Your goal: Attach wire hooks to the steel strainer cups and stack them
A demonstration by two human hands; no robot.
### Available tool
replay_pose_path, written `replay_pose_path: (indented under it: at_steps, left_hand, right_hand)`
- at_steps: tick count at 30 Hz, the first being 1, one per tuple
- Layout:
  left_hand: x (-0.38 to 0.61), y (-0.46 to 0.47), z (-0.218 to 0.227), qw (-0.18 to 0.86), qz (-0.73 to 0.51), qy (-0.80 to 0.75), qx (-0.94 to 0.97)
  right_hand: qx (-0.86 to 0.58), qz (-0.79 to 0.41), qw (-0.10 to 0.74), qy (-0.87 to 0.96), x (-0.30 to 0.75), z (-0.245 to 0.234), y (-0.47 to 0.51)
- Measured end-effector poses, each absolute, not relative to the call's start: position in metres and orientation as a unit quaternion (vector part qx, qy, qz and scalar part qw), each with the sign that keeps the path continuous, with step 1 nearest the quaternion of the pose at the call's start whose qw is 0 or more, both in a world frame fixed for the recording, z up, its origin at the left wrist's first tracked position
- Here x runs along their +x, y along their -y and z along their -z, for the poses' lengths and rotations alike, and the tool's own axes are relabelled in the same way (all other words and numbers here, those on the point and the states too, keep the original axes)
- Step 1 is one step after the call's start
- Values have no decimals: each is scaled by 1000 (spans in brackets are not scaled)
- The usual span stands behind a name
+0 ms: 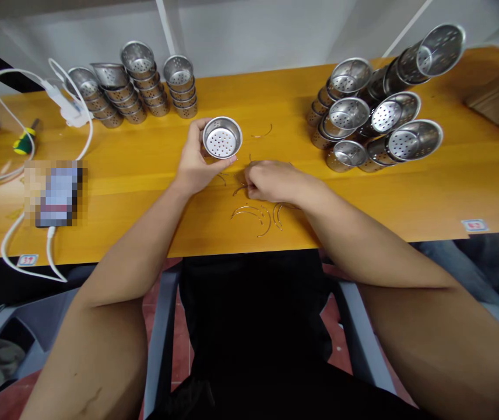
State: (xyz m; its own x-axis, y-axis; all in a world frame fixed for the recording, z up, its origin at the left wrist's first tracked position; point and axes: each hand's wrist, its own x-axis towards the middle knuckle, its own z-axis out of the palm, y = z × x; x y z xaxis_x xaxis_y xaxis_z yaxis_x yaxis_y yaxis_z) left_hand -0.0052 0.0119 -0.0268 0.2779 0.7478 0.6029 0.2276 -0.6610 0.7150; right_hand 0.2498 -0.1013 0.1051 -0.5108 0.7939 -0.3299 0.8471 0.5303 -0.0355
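My left hand (194,166) grips a small perforated steel cup (222,137), tilted so its holed bottom faces me, just above the yellow wooden table (136,175). My right hand (271,181) rests knuckles-up on the table beside it, fingers curled and pinching at one of the thin curved wire handles (239,189). Several more wire handles (258,214) lie loose near the front edge, and one wire handle (262,134) lies farther back.
Stacks of the same steel cups (140,84) stand at the back left. Longer stacks of cups (380,116) lie on their sides at the back right. A white cable and charger (72,108), a green-yellow tool (24,142) and a blurred phone (55,192) sit on the left.
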Motion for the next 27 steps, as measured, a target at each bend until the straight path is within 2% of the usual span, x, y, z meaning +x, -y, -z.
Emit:
replay_pose_path:
  at_steps: [12,22,27]
  left_hand:
    - [-10,-19,32,247,-505,-318,763]
    - [-6,-10,23,269,-500,-321,758]
    - [-6,-7,21,270,-504,-316,757]
  right_hand:
    - [467,87,146,-868,248,-105,104]
    - [413,181,-8,-892,278,-95,85]
    - [400,194,41,-895,272,-101,93]
